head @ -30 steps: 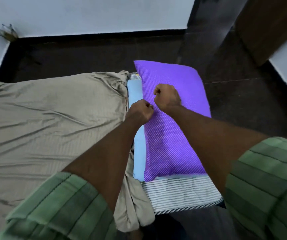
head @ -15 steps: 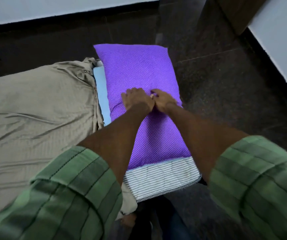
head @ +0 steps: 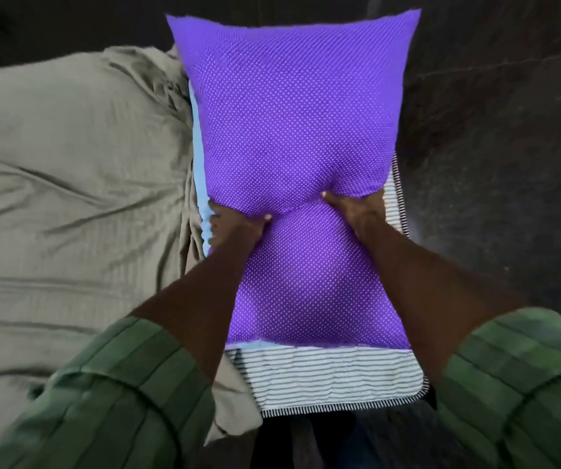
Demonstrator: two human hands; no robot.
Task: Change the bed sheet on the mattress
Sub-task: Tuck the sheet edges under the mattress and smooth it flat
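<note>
A purple pillow with small white dots lies at the end of the striped mattress. My left hand grips the pillow's left edge and my right hand grips its right edge, thumbs pressed into the top so the middle is pinched in. The pillow's far end is raised toward the camera. A crumpled beige sheet covers the mattress to the left, bunched up against the pillow. A strip of light blue fabric shows between sheet and pillow.
Dark stone floor surrounds the mattress on the right and far side. The mattress's bare striped end with its piped edge lies nearest me. My green striped sleeves fill the lower corners.
My hands moved apart from the pillow's middle to its two side edges and took hold. The pillow's far end has come up, and the camera has dropped closer over it.
</note>
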